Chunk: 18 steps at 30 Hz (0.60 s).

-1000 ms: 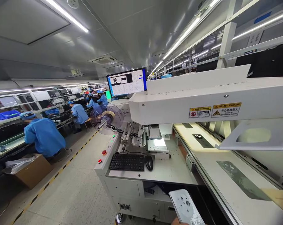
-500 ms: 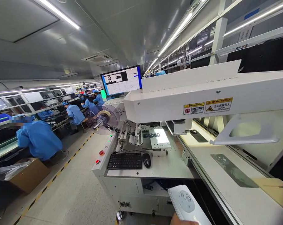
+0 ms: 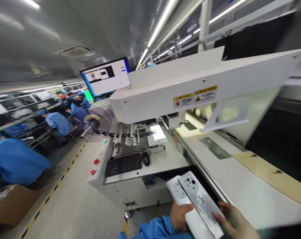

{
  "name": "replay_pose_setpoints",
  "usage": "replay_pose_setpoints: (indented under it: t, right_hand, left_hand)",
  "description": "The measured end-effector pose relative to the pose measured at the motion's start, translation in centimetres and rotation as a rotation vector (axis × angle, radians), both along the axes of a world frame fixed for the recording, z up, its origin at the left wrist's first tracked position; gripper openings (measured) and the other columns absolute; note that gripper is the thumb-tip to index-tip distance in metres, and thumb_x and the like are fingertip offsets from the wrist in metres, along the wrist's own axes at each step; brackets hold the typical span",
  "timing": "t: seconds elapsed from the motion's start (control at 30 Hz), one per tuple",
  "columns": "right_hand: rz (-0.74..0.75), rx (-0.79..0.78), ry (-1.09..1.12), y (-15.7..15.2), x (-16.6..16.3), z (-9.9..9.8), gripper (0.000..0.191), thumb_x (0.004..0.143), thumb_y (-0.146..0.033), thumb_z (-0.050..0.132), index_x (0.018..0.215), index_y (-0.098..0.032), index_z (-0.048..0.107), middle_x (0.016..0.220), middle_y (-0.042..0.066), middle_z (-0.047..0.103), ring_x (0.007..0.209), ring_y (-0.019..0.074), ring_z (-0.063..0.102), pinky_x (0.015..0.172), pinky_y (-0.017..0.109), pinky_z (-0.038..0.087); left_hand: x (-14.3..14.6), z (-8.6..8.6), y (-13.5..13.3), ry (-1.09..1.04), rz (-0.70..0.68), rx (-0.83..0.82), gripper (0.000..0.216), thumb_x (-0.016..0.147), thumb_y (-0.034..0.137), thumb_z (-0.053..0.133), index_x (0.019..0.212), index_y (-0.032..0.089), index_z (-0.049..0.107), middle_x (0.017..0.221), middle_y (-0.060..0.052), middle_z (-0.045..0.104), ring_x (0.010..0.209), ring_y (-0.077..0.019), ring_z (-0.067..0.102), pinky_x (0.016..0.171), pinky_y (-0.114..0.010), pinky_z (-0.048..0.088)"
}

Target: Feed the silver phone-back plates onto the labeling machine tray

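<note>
Two panels are in hand, above the floor and to the left of the belt [image 3: 242, 174]. The upper panel [image 3: 202, 204] is a flat, glossy, silver-grey rectangle with rounded corners. Round dark openings are grouped at its far end, and crinkled bright streaks cross its face. The lower panel [image 3: 180, 195] is paler and smooth, with a round-hole cluster at its far end. The upper panel overlaps its right side; both slant the same way.

The left hand [image 3: 179, 215], in a blue cloth sleeve [image 3: 155, 228], pinches the lower panel at its left edge: thumb across the face, remaining fingers largely hidden. The right hand [image 3: 236, 219] pinches the upper panel at its right edge, one digit on the face and another beyond the edge. The digits are slightly parted; contact underneath cannot be seen.

A dark, thin, rounded plate [image 3: 215, 148] lies flat on the smooth white belt.
</note>
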State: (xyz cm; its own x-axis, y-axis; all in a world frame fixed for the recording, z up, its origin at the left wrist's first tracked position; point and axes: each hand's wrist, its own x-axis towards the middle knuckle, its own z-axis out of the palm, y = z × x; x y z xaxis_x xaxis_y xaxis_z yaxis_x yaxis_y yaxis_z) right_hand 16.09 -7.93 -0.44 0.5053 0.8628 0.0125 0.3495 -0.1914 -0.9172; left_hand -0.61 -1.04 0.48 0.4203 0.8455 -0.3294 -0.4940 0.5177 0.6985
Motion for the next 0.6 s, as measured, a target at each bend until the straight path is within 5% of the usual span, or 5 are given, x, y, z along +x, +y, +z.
replay_pose_setpoints:
  t: [0.23,0.47,0.6]
  right_hand:
    - [0.238,0.114,-0.014,-0.2,-2.4,1.3,0.047,0.083,-0.051,0.046,0.113,-0.021,0.068,0.120,0.010,0.061,0.113,0.0272,0.056,0.102,0.043,0.043]
    - [0.241,0.080,0.340,-1.2,-3.3,2.5,0.064,0.083,-0.067,0.053,0.122,-0.017,0.063,0.122,0.012,0.060,0.114,0.0295,0.055,0.099,0.045,0.046]
    - [0.169,0.088,0.256,-1.3,-3.0,2.3,0.065,0.082,-0.070,0.051,0.116,-0.017,0.067,0.113,0.011,0.065,0.105,0.0295,0.060,0.093,0.044,0.050]
  left_hand:
    - [-0.5,1.1,-0.3,0.023,-0.155,0.045,0.054,0.049,0.037,0.081,0.095,0.011,0.071,0.077,-0.014,0.074,0.077,-0.0322,0.068,0.080,-0.046,0.049]
    - [-0.4,1.0,-0.4,0.046,-0.179,0.020,0.046,0.052,0.040,0.081,0.083,0.007,0.074,0.080,-0.015,0.075,0.082,-0.0319,0.069,0.085,-0.044,0.050]
    - [-0.2,1.5,-0.3,0.048,-0.224,-0.006,0.048,0.053,0.041,0.081,0.085,0.006,0.073,0.076,-0.016,0.075,0.086,-0.0352,0.069,0.086,-0.047,0.051]
